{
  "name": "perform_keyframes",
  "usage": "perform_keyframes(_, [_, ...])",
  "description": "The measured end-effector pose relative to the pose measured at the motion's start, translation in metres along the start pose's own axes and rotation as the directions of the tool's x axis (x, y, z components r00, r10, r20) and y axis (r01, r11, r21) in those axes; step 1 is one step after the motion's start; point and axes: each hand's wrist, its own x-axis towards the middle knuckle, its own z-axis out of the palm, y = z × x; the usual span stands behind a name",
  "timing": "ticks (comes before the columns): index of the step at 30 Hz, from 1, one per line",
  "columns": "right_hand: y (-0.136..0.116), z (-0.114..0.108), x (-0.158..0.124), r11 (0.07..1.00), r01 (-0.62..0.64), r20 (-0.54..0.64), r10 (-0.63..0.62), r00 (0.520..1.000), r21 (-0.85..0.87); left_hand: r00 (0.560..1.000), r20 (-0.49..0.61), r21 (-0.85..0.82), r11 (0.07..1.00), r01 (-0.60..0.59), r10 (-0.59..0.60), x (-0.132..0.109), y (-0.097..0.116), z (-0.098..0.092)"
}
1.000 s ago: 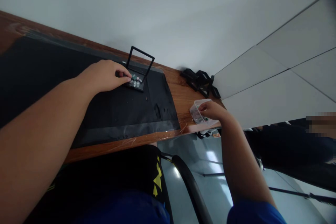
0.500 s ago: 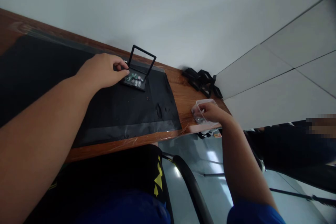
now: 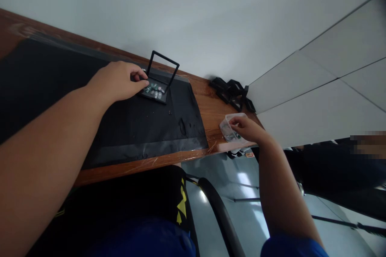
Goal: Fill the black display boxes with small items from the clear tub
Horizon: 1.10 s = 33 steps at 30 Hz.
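So the display case (image 3: 156, 99), a small black hinged one with a see-through lid, can be found just left of the frame's centre, on a black mat (image 3: 144, 128). Its lid is tipped up and open, and a bunch of small polished stones (image 3: 156, 87), greenish and pale, is scattered across its base. The left hand (image 3: 119, 81) is held right at the left edge of the case, thumb and fingertips drawn in to a narrow gap; whether a stone's pinched in there can't be told.

Over right of centre, the right hand (image 3: 245, 126) is dipped into a clear plastic container (image 3: 223, 128), fingers bent and bunched fairly close. Some small pieces can be made out inside through the wall, but whether anything's gripped can't be told, since the fingertips are blurred. The container is set on bare wooden tabletop (image 3: 208, 106), near the lower edge. Above it in the frame, a pile of black cases (image 3: 230, 92) is shoved near the wall (image 3: 193, 16). A few tiny specks (image 3: 169, 112) can be spotted on the mat, just below the open case.
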Motion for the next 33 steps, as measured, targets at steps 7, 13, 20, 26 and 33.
perform_keyframes(7, [0.007,-0.019,-0.006,0.991,-0.024,-0.071,0.033,0.997,0.132,1.0,0.006,0.012,1.0,-0.015,0.015,-0.002,0.002,-0.002])
perform_keyframes(13, [-0.007,-0.035,-0.011,0.959,0.095,-0.146,-0.057,0.988,0.267,1.0,0.013,0.018,1.0,-0.003,0.002,-0.001,0.003,0.0])
perform_keyframes(20, [-0.095,-0.037,0.003,0.834,0.458,-0.252,-0.393,0.884,0.308,1.0,0.013,0.03,1.0,0.003,-0.003,0.0,0.002,0.0])
perform_keyframes(26, [-0.18,0.009,0.064,0.629,0.574,-0.058,-0.647,0.761,0.524,0.999,-0.037,0.028,1.0,0.004,-0.003,0.005,-0.005,0.005])
perform_keyframes(33, [-0.2,0.049,0.115,0.579,0.531,-0.019,-0.665,0.746,0.619,1.0,-0.024,0.052,0.998,0.019,-0.018,0.008,-0.001,0.005])
